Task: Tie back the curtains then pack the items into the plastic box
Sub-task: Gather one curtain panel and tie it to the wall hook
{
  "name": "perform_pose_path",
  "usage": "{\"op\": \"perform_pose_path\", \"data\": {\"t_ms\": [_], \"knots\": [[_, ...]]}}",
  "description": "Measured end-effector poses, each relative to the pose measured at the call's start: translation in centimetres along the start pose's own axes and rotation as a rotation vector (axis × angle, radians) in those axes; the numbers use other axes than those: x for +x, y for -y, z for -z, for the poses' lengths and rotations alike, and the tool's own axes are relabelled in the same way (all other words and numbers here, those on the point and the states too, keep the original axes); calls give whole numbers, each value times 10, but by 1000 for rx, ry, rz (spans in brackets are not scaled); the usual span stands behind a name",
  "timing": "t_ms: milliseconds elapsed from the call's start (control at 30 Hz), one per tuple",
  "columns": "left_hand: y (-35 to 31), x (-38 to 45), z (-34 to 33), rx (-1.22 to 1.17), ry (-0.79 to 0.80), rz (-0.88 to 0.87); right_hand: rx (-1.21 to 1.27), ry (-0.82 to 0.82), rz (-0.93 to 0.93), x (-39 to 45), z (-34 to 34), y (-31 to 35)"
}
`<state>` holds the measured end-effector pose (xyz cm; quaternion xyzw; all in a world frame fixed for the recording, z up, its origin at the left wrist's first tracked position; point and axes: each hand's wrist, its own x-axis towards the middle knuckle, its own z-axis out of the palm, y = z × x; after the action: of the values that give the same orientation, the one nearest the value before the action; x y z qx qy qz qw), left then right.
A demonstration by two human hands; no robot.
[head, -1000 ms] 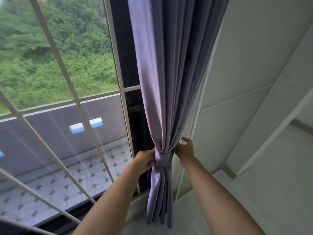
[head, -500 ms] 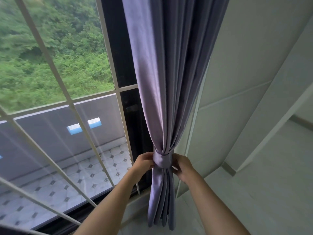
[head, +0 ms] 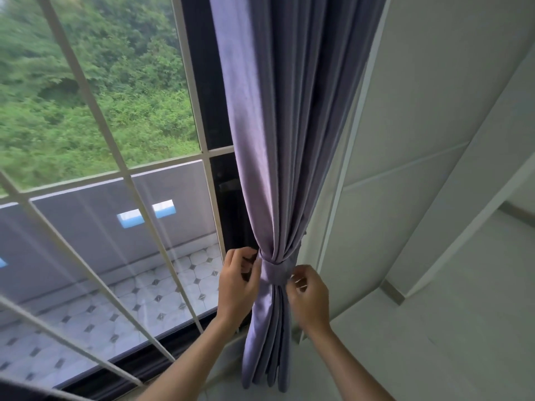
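A purple curtain (head: 278,117) hangs by the window, gathered into a narrow bundle low down. A band of the same purple cloth, the tie-back (head: 275,273), wraps the bundle. My left hand (head: 238,285) is at the band's left side, fingers curled and touching it. My right hand (head: 308,295) is at the band's right side, thumb and fingertips pinched at its edge. Below the band the folds hang loose towards the floor. The plastic box and the items are out of view.
A large window (head: 95,198) with white bars fills the left, with a tiled balcony and green bushes beyond. A white wall (head: 419,140) rises right of the curtain. Pale floor (head: 448,342) spreads at the lower right.
My right hand has come from behind the curtain round to the band's right side. My left hand stays at the band's left. The view has shifted slightly.
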<state>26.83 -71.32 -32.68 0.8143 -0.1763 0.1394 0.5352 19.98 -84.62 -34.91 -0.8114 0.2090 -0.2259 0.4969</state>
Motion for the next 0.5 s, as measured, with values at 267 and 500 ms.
{"op": "perform_pose_path", "data": {"t_ms": [267, 500], "knots": [[-29, 13, -9, -75, -94, -90, 81, -171, 275, 14, -5, 39], [-22, 18, -8, 13, 34, -254, -25, -220, 334, 28, -4, 32]]}}
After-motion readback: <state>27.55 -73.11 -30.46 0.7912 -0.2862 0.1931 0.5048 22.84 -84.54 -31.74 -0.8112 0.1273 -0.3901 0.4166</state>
